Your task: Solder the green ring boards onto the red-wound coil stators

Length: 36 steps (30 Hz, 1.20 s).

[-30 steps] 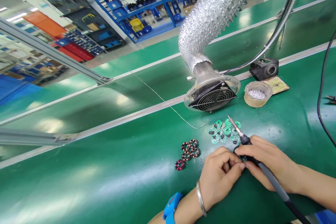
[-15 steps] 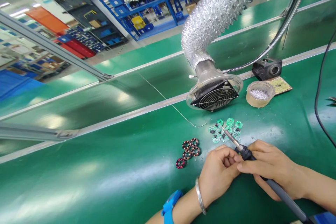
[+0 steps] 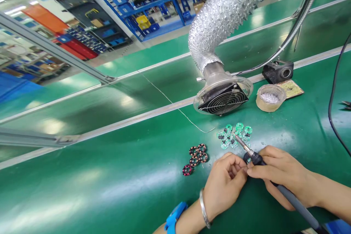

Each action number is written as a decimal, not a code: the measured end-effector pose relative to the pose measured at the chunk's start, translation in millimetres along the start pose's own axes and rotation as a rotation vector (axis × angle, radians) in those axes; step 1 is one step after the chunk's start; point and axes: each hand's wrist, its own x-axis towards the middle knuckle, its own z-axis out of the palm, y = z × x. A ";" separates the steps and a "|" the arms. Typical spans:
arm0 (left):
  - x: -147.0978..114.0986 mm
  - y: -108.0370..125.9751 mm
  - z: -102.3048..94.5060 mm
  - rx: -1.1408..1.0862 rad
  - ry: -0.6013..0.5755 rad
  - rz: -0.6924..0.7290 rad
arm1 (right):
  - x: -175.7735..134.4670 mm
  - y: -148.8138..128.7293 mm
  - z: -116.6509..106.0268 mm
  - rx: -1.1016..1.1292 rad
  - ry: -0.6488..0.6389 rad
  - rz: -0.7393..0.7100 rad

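Observation:
My right hand (image 3: 287,173) is wrapped round a soldering iron (image 3: 294,201), whose metal tip points up and left over the small green circuit boards (image 3: 239,127). Close beside it, my left hand (image 3: 226,179) has its fingers curled in a pinch, the tips nearly meeting the right hand's fingers. A small dark round part (image 3: 246,158) shows between the two hands, mostly covered by fingers and the iron. What the left fingertips grip is hidden. Left of the boards lie several copper-wound ring coils (image 3: 202,157), one of them redder (image 3: 187,170).
A fume extractor hood (image 3: 223,98) on a silver duct hangs beyond the boards. Behind to the right are a round tub of metallic bits (image 3: 270,98), a yellow sponge tray (image 3: 292,89) and a black iron stand (image 3: 278,72). Thin solder wire (image 3: 189,119) trails across; a black cable (image 3: 333,106) runs at right.
My left hand has shifted slightly left and turned a little, showing more of the dark round part between the hands. My right hand and the soldering iron stay almost in place.

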 end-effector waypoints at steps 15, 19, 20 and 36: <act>0.1 2.3 5.5 0.066 0.059 0.030 | -8.2 -30.0 -32.5 -0.003 0.222 0.228; 0.2 1.2 5.3 0.077 0.061 0.032 | -5.0 -35.2 -34.9 0.017 0.178 0.214; 0.3 1.1 5.2 0.078 0.061 0.032 | -4.1 -35.0 -34.1 0.018 0.154 0.208; 0.2 4.4 5.6 0.100 0.056 0.024 | -1.5 -36.4 -27.2 -0.039 0.151 0.222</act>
